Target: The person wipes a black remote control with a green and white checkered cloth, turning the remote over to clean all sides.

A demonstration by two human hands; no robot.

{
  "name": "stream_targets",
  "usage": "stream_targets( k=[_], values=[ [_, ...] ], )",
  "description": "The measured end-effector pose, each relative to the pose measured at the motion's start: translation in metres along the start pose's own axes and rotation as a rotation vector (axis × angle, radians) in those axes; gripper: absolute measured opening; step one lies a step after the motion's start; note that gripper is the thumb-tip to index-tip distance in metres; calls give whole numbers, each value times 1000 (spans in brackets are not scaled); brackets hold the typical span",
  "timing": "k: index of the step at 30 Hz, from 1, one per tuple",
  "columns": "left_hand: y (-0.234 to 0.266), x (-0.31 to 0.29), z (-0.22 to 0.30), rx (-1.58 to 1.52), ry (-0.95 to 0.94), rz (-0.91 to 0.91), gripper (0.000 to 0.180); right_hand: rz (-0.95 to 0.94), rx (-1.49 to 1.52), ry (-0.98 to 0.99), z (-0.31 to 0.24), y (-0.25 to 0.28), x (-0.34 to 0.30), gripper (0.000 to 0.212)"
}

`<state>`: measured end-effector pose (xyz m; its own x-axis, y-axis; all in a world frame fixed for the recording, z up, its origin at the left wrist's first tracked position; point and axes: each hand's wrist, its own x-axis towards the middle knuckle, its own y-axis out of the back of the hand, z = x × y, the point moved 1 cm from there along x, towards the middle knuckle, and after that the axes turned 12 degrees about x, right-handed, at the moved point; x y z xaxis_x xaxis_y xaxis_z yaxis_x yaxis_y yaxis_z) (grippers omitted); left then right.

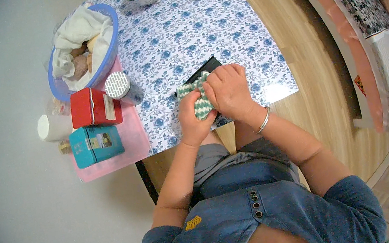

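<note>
Past your shirt (216,216), at the desk's (272,89) near edge, curled left hand (193,119) and right hand (229,92) clasp striped knit (203,108) between them.

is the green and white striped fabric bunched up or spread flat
Bunched up: the green and white striped fabric is gathered between the left hand and right hand, not laid flat on the table.

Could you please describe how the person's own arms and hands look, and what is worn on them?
The left hand and the right hand are both bare, without gloves. Short, dark blue sleeves leave the forearms uncovered. A silver-coloured bangle circles the right wrist.
</note>
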<state>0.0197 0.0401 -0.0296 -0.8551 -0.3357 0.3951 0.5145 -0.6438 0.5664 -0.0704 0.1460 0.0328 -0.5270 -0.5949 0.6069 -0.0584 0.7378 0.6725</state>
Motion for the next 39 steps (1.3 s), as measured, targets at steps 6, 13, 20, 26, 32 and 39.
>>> stream_targets(
  k=[6,13,20,26,32,39],
  values=[
    [-8,-15,5,2,59,186,50,-85,52,-19,-18,-7,-10,17],
    [5,-19,5,514,-22,-331,50,-42,138,47,-37,-20,-19,25],
    [14,-37,-5,504,238,-562,56,-12,368,49,-30,-21,-24,20],
    [58,9,50,564,-207,-247,63,245,274,-139,-23,19,-5,18],
    [44,42,44,415,-221,-471,65,202,-66,-336,-8,21,-24,27],
    [34,46,27,-49,-74,-702,69,214,68,-463,-9,10,-37,41]
  ],
)
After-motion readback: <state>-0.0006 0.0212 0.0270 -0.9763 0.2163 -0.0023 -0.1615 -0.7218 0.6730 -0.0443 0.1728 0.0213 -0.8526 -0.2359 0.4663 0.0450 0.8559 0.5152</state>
